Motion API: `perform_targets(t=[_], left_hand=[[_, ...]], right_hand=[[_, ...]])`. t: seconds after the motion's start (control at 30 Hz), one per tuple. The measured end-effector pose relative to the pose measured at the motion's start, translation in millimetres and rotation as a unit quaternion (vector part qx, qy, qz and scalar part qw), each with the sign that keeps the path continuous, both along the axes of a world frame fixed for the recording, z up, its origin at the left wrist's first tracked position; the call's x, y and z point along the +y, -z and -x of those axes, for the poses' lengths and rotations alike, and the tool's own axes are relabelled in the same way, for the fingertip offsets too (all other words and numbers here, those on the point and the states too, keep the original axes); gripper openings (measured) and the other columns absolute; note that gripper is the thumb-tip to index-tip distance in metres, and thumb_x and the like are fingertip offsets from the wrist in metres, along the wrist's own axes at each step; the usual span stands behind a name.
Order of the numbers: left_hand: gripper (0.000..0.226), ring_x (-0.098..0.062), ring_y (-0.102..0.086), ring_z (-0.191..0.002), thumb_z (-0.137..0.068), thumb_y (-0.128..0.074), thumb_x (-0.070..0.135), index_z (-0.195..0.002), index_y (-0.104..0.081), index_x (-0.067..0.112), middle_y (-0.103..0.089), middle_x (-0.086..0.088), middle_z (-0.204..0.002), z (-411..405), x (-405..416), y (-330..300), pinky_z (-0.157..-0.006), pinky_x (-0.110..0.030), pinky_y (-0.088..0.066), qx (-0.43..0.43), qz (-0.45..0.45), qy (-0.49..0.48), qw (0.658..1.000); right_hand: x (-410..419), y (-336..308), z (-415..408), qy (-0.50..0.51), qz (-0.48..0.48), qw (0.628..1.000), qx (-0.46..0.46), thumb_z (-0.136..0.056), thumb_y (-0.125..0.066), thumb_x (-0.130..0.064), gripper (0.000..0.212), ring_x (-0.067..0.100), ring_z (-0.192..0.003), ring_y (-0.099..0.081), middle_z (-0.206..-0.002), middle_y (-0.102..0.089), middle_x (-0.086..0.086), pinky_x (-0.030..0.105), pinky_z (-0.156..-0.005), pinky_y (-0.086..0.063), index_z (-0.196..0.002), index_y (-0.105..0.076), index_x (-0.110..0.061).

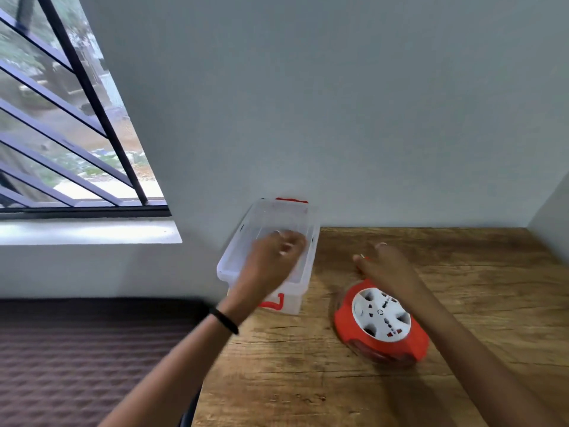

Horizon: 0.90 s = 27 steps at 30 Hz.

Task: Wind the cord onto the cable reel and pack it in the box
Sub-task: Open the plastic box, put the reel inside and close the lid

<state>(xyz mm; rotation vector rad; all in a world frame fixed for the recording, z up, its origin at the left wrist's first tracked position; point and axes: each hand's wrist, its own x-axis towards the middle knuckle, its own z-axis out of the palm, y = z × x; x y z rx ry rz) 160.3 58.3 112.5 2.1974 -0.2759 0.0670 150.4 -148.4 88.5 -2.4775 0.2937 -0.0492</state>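
Head view, blurry from motion. Cable reel (381, 322) is lying flat on the wooden table (462, 303), socket face up, red housing, right of centre and near. Cord seems already wound into the rim, dark turns showing at the reel's left and near edges; no loose cord trailing on the table, so winding is probably done.

Clear plastic box (268, 254) with red latches is sitting at the table's far left corner, against the wall, lid apparently on or being handled, hard to tell through the blur.

Left hand (274, 257) is hovering over or resting on the box top, fingers loosely curled, nothing clearly gripped. Right hand (385, 266) is reaching just past the reel's far edge, fingers partly open; something small and red is showing at the fingertips, possibly the plug or cord end, cannot tell if it is being held.

Judgement: packing step is starting. Next move is calling for opening the box, then lifting the reel left and lowering it in flat.
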Motion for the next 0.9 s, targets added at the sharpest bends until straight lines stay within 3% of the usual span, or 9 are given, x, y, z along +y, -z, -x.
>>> perform_targets(t=[0.1,0.17,0.3,0.43,0.53,0.63,0.7,0.8,0.9], left_hand=[[0.024,-0.014,-0.065,-0.099,-0.094,-0.059,0.020,-0.112,-0.071,0.013,-0.071,-0.002,-0.113,-36,41,2,-0.083,-0.020,-0.044,-0.001,-0.006,-0.107,0.994],[0.023,-0.018,-0.065,-0.102,-0.092,-0.058,0.015,-0.109,-0.072,0.011,-0.072,-0.005,-0.111,-53,61,6,-0.085,-0.020,-0.043,-0.002,0.021,-0.146,0.989],[0.026,-0.019,-0.066,-0.100,-0.091,-0.058,0.014,-0.115,-0.067,0.010,-0.070,-0.007,-0.112,-82,78,22,-0.086,-0.025,-0.047,0.025,0.038,-0.163,0.985],[0.052,-0.024,-0.057,-0.116,-0.092,-0.062,0.031,-0.137,-0.047,0.008,-0.055,-0.011,-0.134,-103,82,47,-0.091,-0.029,-0.045,0.130,0.023,-0.143,0.981],[0.049,-0.014,-0.055,-0.107,-0.099,-0.051,0.033,-0.142,-0.044,0.010,-0.055,-0.001,-0.131,-105,81,57,-0.085,-0.025,-0.043,0.186,0.085,-0.097,0.974],[0.026,-0.004,-0.066,-0.079,-0.102,-0.044,0.023,-0.124,-0.058,0.016,-0.067,0.004,-0.102,-100,77,60,-0.066,-0.018,-0.052,0.199,0.162,-0.067,0.964],[0.025,-0.006,-0.067,-0.073,-0.103,-0.044,0.020,-0.122,-0.059,0.016,-0.067,0.003,-0.095,-95,73,62,-0.057,-0.018,-0.051,0.200,0.185,-0.071,0.960],[0.029,-0.019,-0.066,-0.082,-0.102,-0.043,0.022,-0.126,-0.056,0.011,-0.068,-0.007,-0.102,-82,62,68,-0.061,-0.026,-0.053,0.207,0.190,-0.069,0.957],[0.023,-0.027,-0.067,-0.089,-0.102,-0.044,0.027,-0.115,-0.058,0.015,-0.069,-0.014,-0.107,-63,54,73,-0.075,-0.038,-0.057,0.214,0.189,-0.077,0.955]], right_hand=[[29,-15,-13,-0.040,-0.034,0.999,-0.004,-0.093,-0.055,-0.031,0.051,0.029,-0.125,-0.048,-0.135,-0.052,0.018,0.032,-0.098,-0.037,-0.133,-0.048,0.000],[46,-17,-25,-0.049,-0.082,0.995,-0.005,-0.092,-0.055,-0.029,0.039,0.028,-0.112,-0.057,-0.121,-0.062,0.016,0.033,-0.091,-0.043,-0.120,-0.058,-0.001],[70,-2,-52,-0.032,-0.198,0.980,-0.005,-0.090,-0.055,-0.023,0.030,0.019,-0.094,-0.061,-0.109,-0.063,0.001,0.034,-0.084,-0.051,-0.118,-0.055,-0.011],[80,14,-71,0.009,-0.240,0.970,-0.023,-0.095,-0.047,-0.017,0.032,0.024,-0.103,-0.058,-0.119,-0.060,0.008,0.029,-0.082,-0.047,-0.126,-0.048,-0.009],[84,22,-75,0.014,-0.262,0.964,-0.041,-0.098,-0.039,-0.013,0.033,0.020,-0.107,-0.055,-0.120,-0.056,0.006,0.024,-0.084,-0.042,-0.130,-0.044,-0.007],[85,31,-80,0.023,-0.264,0.962,-0.063,-0.097,-0.037,-0.012,0.039,0.024,-0.119,-0.051,-0.130,-0.054,0.010,0.033,-0.101,-0.041,-0.134,-0.042,-0.005],[83,31,-79,0.033,-0.279,0.958,-0.053,-0.097,-0.035,-0.011,0.039,0.024,-0.117,-0.052,-0.128,-0.055,0.010,0.034,-0.098,-0.043,-0.134,-0.043,-0.006],[75,30,-70,0.056,-0.279,0.958,-0.030,-0.097,-0.034,-0.011,0.028,0.025,-0.099,-0.057,-0.108,-0.059,0.012,0.027,-0.072,-0.044,-0.118,-0.051,-0.003],[66,33,-54,0.077,-0.284,0.956,-0.020,-0.097,-0.035,-0.014,0.020,0.025,-0.092,-0.058,-0.103,-0.059,0.013,0.032,-0.074,-0.044,-0.104,-0.052,-0.006]])
